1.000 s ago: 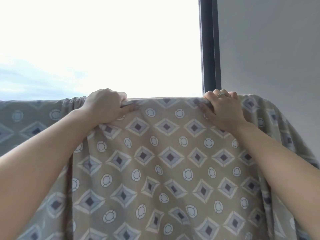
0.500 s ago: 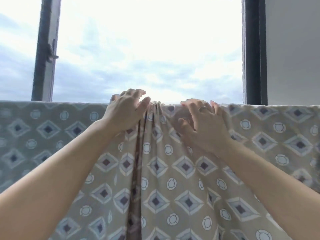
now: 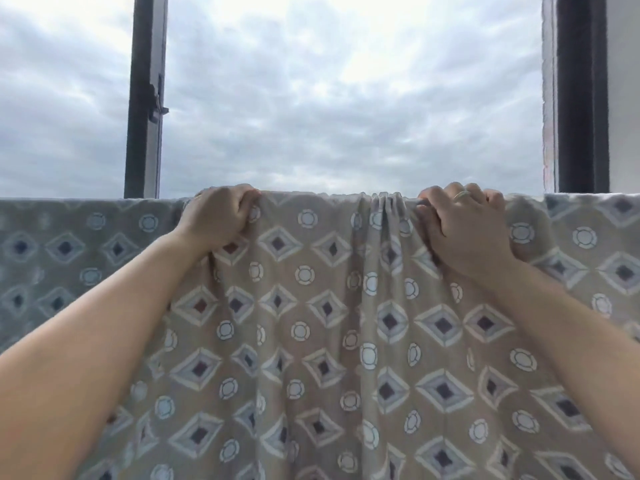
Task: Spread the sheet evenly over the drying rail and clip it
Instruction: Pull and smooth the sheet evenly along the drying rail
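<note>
Left hand (image 3: 218,216) and right hand (image 3: 464,226) both clenched on top fold of the sheet (image 3: 329,341), fingers curled over the edge. Small bunch of pleats (image 3: 382,206) just left of right hand. Beige sheet, diamond-and-ring print, draped over rail, hanging down. Rail itself hidden. Window frame (image 3: 143,98), cloudy sky behind.

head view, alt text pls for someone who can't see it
Two bare hands, left hand and right hand, grip the top edge of a diamond-patterned sheet hung before a window with cloudy sky. A bunched fold sits beside the right hand.
</note>
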